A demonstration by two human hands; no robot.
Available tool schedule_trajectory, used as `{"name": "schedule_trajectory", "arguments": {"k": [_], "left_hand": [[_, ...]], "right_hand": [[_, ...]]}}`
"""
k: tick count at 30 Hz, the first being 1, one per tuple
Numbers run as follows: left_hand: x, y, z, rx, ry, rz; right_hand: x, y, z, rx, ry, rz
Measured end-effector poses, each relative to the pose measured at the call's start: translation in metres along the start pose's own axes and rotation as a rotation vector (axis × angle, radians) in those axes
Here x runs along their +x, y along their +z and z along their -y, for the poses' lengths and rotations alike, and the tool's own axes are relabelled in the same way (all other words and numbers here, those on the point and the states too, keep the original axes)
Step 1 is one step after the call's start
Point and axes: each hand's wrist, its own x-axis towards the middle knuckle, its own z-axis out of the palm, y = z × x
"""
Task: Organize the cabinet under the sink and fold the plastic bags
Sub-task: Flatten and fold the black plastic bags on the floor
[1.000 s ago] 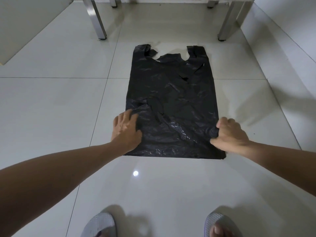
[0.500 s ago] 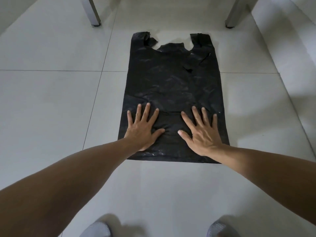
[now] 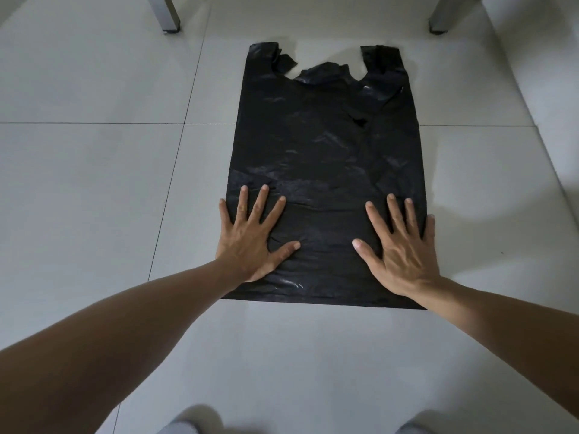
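We press both palms flat, fingers spread, left hand (image 3: 250,242) and right hand (image 3: 399,249), on the near end of the black plastic bag (image 3: 326,151) spread on the floor (image 3: 94,183). It lies flattened but unfolded; the cabinet is out of view.

Under both flat palms lies a thin black plastic bag (image 3: 326,158), crinkled and faintly glossy, with dull highlights along its creases between the left hand (image 3: 250,239) and the right hand (image 3: 401,249). Around the hands the floor (image 3: 94,189) is smooth pale tile with a soft sheen. Beyond the fingertips stand two brushed metal legs (image 3: 164,14), matt grey.
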Motion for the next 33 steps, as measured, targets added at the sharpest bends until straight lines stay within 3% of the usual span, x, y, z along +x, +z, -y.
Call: {"name": "schedule_trajectory", "arguments": {"k": [9, 18, 23, 33], "left_hand": [[0.002, -0.011, -0.002, -0.011, -0.005, 0.001], [0.073, -0.031, -0.021, 0.005, 0.138, -0.019], [0.104, -0.025, -0.007, -0.001, 0.095, 0.02], [0.101, -0.016, 0.012, -0.044, -0.02, -0.008]], "right_hand": [[0.004, -0.012, -0.006, -0.013, -0.058, -0.009], [0.092, -0.04, 0.021, 0.024, -0.175, -0.029], [0.129, -0.032, 0.023, 0.037, -0.1, 0.04], [0.127, -0.02, -0.011, 0.011, 0.037, 0.004]]}}
